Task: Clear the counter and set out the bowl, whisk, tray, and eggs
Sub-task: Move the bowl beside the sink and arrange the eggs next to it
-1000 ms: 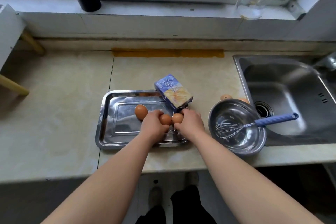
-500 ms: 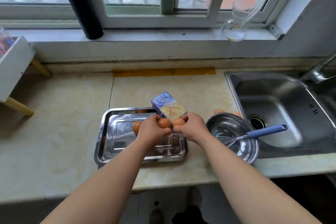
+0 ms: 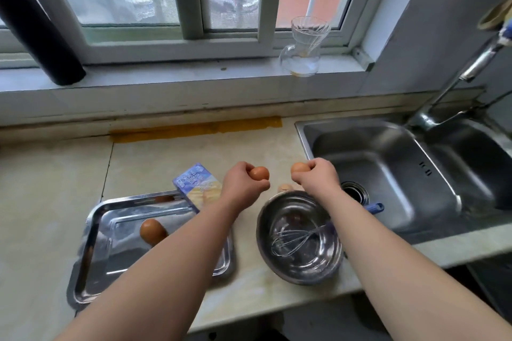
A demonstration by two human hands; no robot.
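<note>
1. Head view, the hands: the left hand (image 3: 243, 185) is raised above the bench (image 3: 171, 158), its grip closed around a brown egg (image 3: 259, 173) that shows at the fingertips on the hand's right side. The right hand (image 3: 318, 177) is raised beside it, its grip closed around a second brown egg (image 3: 300, 167) that shows on the hand's left side. The two held eggs face each other and are apart, with a clear gap between them.

2. Head view, the tray: a steel tray (image 3: 91, 243) lies on the bench below and to the left of the left hand, partly covered by the left forearm. A third egg (image 3: 151, 230) lies inside it, just left of that forearm and well below the left grip.

3. Head view, the bowl: a steel bowl (image 3: 266, 238) stands on the bench between the two forearms, below both hands. A wire whisk (image 3: 293, 241) lies in it, its blue handle (image 3: 374, 207) reaching over the right rim behind the right forearm.

4. Head view, other things: a blue carton (image 3: 194, 183) stands tilted at the tray's far right corner, just left of the left wrist. Another pale egg (image 3: 285, 188) lies on the bench behind the bowl, below the gap between the hands. A steel sink (image 3: 388, 174) lies to the right, and a glass jug (image 3: 304, 50) stands on the window sill (image 3: 166, 75).
</note>
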